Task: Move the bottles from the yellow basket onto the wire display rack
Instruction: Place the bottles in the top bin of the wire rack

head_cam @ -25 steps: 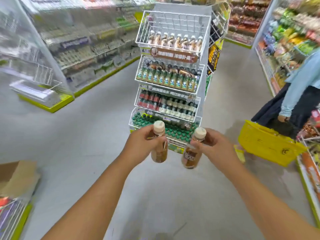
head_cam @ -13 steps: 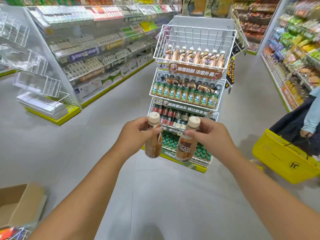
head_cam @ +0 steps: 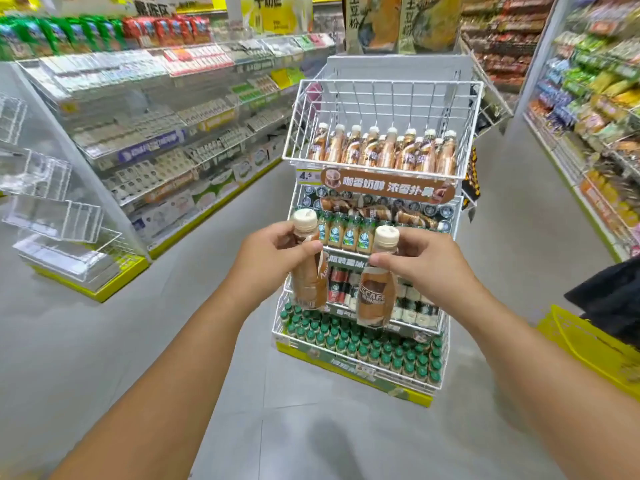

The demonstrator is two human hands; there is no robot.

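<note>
In front of the wire display rack [head_cam: 377, 237] we've got two coffee bottles up. Our left hand [head_cam: 266, 259] grips one bottle [head_cam: 308, 271] by its neck, our right hand [head_cam: 420, 259] pinches the other [head_cam: 375, 292] the same way, both upright, probably ready for the top basket [head_cam: 381, 95] with its matching row. The yellow basket [head_cam: 588, 344] sits on the grey floor [head_cam: 104, 341] at right, in a shop aisle between stocked shelves [head_cam: 156, 133].
</note>
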